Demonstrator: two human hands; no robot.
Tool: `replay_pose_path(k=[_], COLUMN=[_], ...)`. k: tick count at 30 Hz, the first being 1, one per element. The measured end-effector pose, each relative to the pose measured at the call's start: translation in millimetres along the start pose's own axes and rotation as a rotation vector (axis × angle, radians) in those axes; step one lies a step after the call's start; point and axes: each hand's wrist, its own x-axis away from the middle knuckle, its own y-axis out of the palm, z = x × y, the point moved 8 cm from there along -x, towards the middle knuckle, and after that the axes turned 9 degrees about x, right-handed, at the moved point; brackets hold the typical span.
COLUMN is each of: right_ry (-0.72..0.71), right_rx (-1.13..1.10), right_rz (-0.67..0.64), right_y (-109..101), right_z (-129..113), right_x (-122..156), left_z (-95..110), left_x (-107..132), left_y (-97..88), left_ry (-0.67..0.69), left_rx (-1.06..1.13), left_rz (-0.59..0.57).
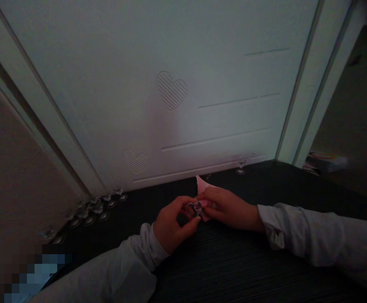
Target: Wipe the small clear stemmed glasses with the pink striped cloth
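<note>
My left hand (171,225) and my right hand (229,208) meet over a dark striped tabletop (234,265). Between the fingertips of my left hand sits a small clear glass (195,208). My right hand grips a pink cloth (204,189) pressed against the glass, with one corner of the cloth sticking up behind the hand. Both arms wear pale long sleeves. The light is dim.
Several small clear glasses (91,210) stand in a cluster at the table's back left edge. A single glass (241,165) stands at the back right. A white panel (177,92) with embossed hearts rises behind the table. Papers (324,160) lie at the far right.
</note>
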Motion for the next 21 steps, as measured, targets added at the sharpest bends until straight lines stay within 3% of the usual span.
replay_pose_path(k=[8,15,21], right_ry=[0.113,0.059,0.048], right_rx=[-0.033,-0.094,-0.107], right_rz=[-0.029,-0.037,-0.019], right_y=[1,-4,-4], right_z=[8,1,2], right_x=[1,2,2], left_z=[-12,-20,3], left_x=[-1,-3,-1], left_y=[-1.8,-4.9,-0.9], left_ry=[-0.083,-0.143,0.034], left_rx=[0.164,0.260,0.045], left_rz=[0.056,0.112,0.056])
